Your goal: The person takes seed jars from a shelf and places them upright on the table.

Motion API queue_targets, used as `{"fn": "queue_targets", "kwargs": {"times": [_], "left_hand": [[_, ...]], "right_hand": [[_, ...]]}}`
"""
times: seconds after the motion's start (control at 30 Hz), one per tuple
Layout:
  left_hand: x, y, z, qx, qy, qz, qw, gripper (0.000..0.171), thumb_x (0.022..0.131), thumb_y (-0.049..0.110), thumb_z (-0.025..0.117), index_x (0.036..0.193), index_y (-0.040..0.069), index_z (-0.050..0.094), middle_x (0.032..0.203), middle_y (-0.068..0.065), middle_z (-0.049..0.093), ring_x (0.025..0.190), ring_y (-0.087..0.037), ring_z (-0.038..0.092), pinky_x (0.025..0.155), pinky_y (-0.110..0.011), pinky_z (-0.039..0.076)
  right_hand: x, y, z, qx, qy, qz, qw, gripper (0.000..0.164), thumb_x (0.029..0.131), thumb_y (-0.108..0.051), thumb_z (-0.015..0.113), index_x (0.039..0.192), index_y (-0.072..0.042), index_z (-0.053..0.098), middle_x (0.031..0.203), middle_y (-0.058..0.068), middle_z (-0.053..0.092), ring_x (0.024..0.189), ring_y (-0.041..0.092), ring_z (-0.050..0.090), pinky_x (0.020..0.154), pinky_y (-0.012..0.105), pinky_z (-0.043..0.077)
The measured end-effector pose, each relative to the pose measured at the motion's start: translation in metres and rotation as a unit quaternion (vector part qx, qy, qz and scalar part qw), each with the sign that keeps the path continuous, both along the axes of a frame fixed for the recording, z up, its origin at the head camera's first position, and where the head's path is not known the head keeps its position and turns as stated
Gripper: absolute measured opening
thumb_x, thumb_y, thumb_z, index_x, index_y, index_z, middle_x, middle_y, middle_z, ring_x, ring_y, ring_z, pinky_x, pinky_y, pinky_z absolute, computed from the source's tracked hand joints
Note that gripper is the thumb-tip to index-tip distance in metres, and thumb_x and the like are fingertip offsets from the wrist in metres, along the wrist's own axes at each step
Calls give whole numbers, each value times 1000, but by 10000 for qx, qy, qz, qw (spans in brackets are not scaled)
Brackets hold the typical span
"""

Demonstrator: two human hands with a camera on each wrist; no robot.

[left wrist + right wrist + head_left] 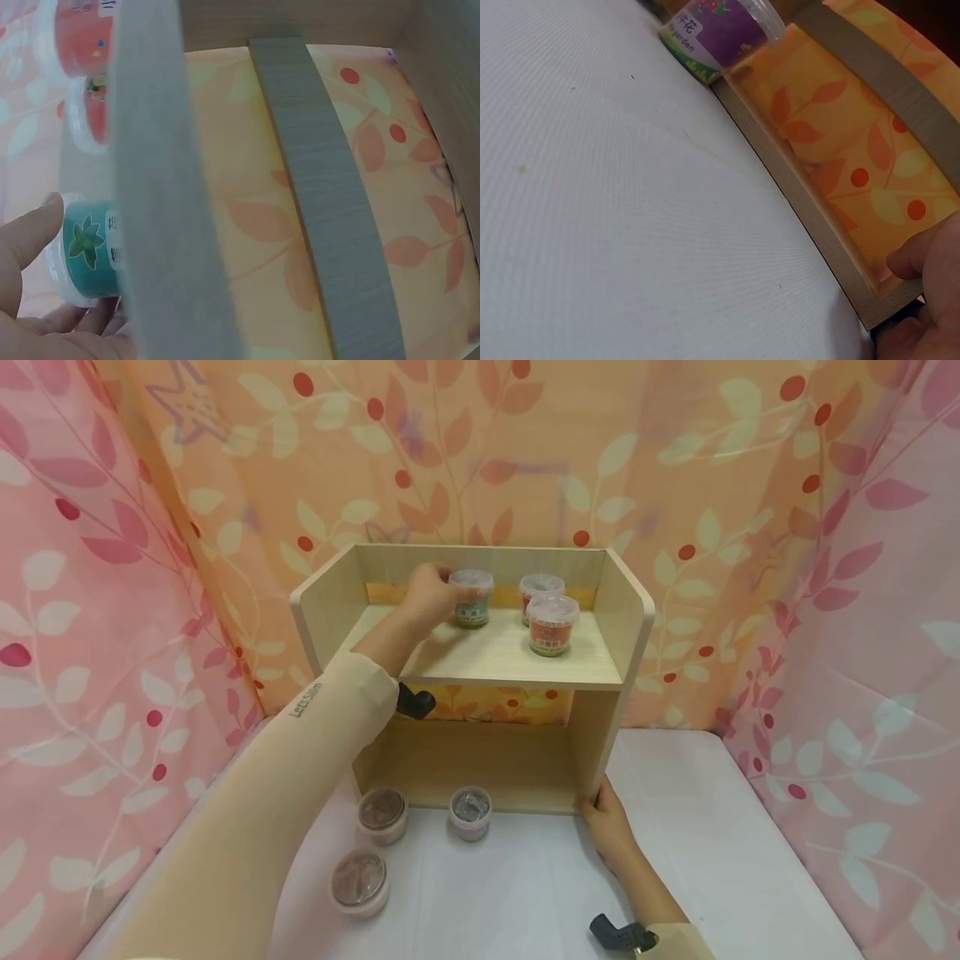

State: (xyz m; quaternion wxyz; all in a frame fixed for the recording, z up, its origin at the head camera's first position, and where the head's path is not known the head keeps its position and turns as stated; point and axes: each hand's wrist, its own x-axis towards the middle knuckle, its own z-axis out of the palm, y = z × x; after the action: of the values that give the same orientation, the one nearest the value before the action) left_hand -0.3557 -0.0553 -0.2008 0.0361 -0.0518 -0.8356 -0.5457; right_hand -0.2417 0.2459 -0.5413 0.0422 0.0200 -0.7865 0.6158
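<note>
On the upper board of a small wooden shelf [480, 664], my left hand [431, 597] grips a clear-lidded plastic tub with a teal label [472, 610]. The left wrist view shows the thumb [37, 229] at the tub's lid end and fingers beneath, with a green leaf printed on the label [88, 241]. Two tubs with red-orange labels, a front one [551, 633] and a back one [542, 583], stand to its right. Low at the shelf's right side panel, my right hand [609, 827] holds the front bottom corner, thumb inside and fingers outside.
On the white tabletop [675, 827], a purple-labelled tub [718, 37] stands close before the shelf's bottom edge. Two tubs with brownish tops, one farther [382, 817] and one nearer [360, 883], stand to the left. Patterned curtains [480, 460] enclose the back and sides.
</note>
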Motion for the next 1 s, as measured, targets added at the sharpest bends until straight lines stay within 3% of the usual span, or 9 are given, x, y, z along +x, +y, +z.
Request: {"fn": "queue_targets", "kwargs": {"times": [0.27, 0.6, 0.8, 1.0], "left_hand": [[14, -10, 12, 207, 589, -124, 9980, 69, 90, 26, 81, 145, -3, 50, 139, -15, 56, 124, -25, 56, 103, -34, 51], [40, -30, 12, 74, 699, -109, 9975, 71, 88, 33, 82, 145, 4, 52, 142, -10, 57, 128, -22, 55, 108, -36, 48], [66, -33, 10, 130, 570, -370, 9976, 79, 88, 36, 82, 150, 5, 44, 146, -8, 54, 132, -22, 53, 111, -39, 46], [96, -37, 7, 221, 699, -613, 9954, 80, 87, 35, 84, 149, 5, 45, 142, -7, 56, 129, -22, 56, 111, -41, 46]], "right_hand": [[1, 1, 1, -15, -47, 25, 10000, 62, 103, -1, 49, 160, -8, 25, 164, 21, 30, 155, 38, 20, 126, 55, 16], [2, 1, -1, -8, 5, 45, 10000, 62, 104, -4, 51, 161, -11, 26, 164, 20, 32, 154, 38, 24, 125, 55, 20], [2, 1, 0, 0, -54, 81, 10000, 62, 105, -4, 50, 161, -9, 24, 164, 21, 31, 154, 38, 23, 125, 55, 19], [-1, 2, 1, 8, -144, 90, 9999, 64, 105, 0, 48, 162, -5, 19, 165, 23, 27, 155, 39, 19, 126, 55, 16]]}}
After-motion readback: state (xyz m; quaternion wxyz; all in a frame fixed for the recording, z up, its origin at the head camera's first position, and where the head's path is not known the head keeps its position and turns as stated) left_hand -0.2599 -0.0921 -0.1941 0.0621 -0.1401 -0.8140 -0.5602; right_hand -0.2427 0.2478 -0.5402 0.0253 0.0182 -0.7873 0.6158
